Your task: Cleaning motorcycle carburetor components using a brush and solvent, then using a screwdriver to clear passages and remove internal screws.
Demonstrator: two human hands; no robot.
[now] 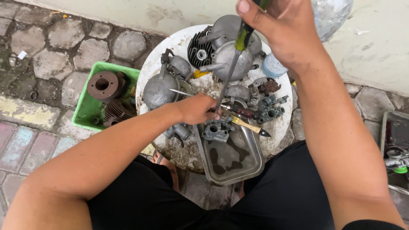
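Observation:
My right hand (pixel 281 30) is raised close to the camera, shut on the green-and-black handle of a long screwdriver (pixel 233 64). Its shaft runs down to a grey carburetor body (pixel 216 130) that rests at the rim of a metal tray (pixel 251 164). My left hand (pixel 197 108) is closed around the top of that carburetor, right where the screwdriver tip meets it. Both sit on a round white table (pixel 281 123) between my knees.
The table holds a finned engine cylinder (pixel 199 51), grey engine covers (pixel 232 57), another carburetor (pixel 271 108), a paintbrush (pixel 249 127) and a red-handled tool (pixel 243 112). A green basket (pixel 85 108) with rusty parts stands at the left on paving stones. A grey tray (pixel 394 132) is at right.

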